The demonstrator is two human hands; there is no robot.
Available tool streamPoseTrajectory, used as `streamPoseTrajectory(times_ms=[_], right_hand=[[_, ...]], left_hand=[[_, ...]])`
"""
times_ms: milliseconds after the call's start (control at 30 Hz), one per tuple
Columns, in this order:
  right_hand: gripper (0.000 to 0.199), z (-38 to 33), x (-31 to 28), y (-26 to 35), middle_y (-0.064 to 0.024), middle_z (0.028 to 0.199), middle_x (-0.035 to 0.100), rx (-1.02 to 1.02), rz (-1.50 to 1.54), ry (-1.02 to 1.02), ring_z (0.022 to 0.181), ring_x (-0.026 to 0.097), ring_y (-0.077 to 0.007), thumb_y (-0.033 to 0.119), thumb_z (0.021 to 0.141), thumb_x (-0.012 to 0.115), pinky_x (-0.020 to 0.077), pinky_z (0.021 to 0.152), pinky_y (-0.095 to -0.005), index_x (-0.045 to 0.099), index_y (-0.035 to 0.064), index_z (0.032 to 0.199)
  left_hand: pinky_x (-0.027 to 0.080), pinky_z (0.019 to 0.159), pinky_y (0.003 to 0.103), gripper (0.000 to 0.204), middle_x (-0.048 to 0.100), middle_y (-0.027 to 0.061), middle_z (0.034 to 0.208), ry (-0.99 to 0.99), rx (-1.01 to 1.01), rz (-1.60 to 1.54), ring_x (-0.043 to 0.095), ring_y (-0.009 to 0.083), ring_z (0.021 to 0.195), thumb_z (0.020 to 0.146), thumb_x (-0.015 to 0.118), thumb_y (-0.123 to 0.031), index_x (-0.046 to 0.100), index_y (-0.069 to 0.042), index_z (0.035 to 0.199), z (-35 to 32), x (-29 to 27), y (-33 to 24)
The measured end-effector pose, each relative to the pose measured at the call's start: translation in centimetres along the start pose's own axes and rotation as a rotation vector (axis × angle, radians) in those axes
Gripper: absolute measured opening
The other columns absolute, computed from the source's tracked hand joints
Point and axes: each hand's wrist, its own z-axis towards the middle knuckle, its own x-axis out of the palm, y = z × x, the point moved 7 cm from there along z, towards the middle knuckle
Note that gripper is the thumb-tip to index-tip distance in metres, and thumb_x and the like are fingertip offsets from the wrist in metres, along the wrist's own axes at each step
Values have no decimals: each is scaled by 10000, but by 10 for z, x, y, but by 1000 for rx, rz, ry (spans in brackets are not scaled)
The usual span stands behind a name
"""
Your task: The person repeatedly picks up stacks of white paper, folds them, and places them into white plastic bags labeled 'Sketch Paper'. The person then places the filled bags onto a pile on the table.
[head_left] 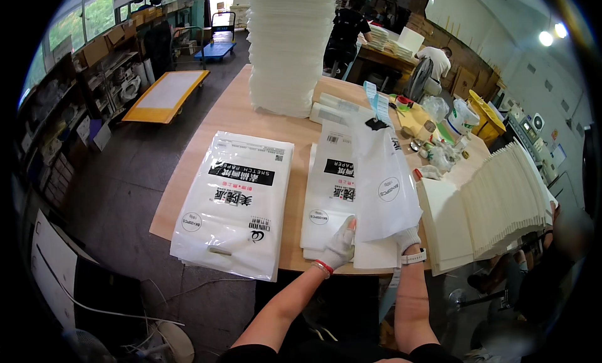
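My left hand point(339, 246), in a white glove with a red band at the wrist, is closed at the left edge of a stack of white paper point(376, 254). Over that paper lies a raised, tilted clear plastic bag point(382, 175), its lower end around the paper. My right hand point(409, 239), also gloved and with a white wristband, is at the paper's right side; the bag hides its fingers. Beneath and left of my left hand lies a pile of printed plastic bags point(320, 215). Further left is a pile of filled sketch paper packs point(235, 206).
A tall stack of white paper point(285, 49) stands at the table's far side. On the right, fanned paper stacks point(489, 203) reach the table edge. Tape rolls and clutter point(433, 137) lie behind them. Two people work at a far table; another person's hand point(554, 212) is at right.
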Motion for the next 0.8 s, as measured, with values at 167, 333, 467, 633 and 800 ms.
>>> streamPoseTrajectory(times_ms=[167, 333, 467, 633, 800], right_hand=[[416, 0, -6, -8, -130, 1121, 582, -45, 16, -33, 1013, 546, -311, 385, 840, 451, 422, 886, -374, 573, 99, 1117], [458, -31, 21, -4, -134, 1258, 475, 155, -90, 336, 1174, 415, -298, 296, 856, 471, 293, 1022, -359, 446, 73, 1254], [455, -52, 23, -6, -133, 1243, 493, 129, -47, 227, 1158, 435, -306, 315, 836, 480, 319, 998, -382, 480, 84, 1228], [453, -83, 28, 0, -131, 1224, 514, 92, 76, 116, 1138, 459, -317, 338, 812, 493, 351, 967, -410, 523, 99, 1196], [431, -183, 71, 62, -137, 1177, 546, -319, 148, -32, 1105, 491, -323, 347, 771, 522, 382, 936, -435, 578, 109, 1127]], left_hand=[[296, 1015, 320, 747, 360, 178, 1353, 189, -329, -948, 356, 250, 1252, 731, 543, 17, 179, 2, 1382, -9, 28, 11], [398, 896, 319, 555, 532, 206, 1121, -71, -572, -377, 522, 259, 1053, 767, 514, -69, 363, 14, 1295, -45, 31, -7], [481, 675, 369, 459, 604, 190, 783, 147, -631, 11, 615, 274, 741, 789, 496, -122, 454, -69, 1242, -71, 49, 10], [482, 635, 431, 343, 621, 176, 792, 267, -725, -106, 606, 365, 706, 834, 472, -249, 517, -98, 1138, -143, 74, -2], [505, 689, 358, 305, 637, 95, 967, -60, 19, 405, 634, 287, 776, 877, 413, -226, 560, -92, 1107, -219, 88, 18]])
